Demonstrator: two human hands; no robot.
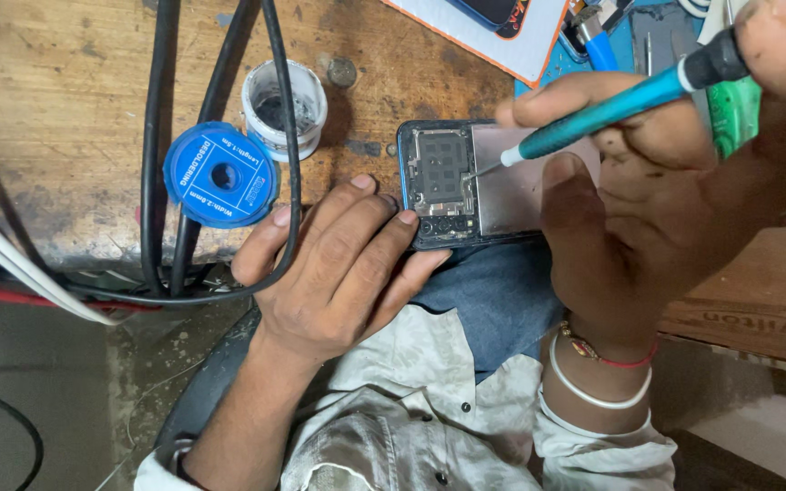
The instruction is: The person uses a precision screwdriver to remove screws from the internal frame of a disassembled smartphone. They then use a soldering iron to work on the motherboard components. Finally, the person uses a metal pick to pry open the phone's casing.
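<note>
1. Opened phone [466,186] lies back-up at the near edge of the wooden counter [65,136], partly over my lap. Back cover off; metal shield and a grey plate exposed.
2. Left hand [338,264]: fingers [384,227] spread flat, tips pressing the phone's lower left corner to pin it. Nothing gripped, only bracing.
3. Right hand [629,200]: fingers closed round a teal-handled screwdriver [611,109], thumb along the shaft. Tip touches the shield's right edge, about mid-height.
4. Step in hand, as I judge it: working a screw or a clip on the shield. Whether the tip sits in a screw head is too small to tell.
5. Next move calls for steady downward pressure, the driver kept in line with the fastener, and the left hand holding firm so the phone cannot skate.
6. Nearby: blue spool of desoldering wick [220,175] and a small white pot [284,105] left of the phone, black cables [152,136] crossing them.
</note>
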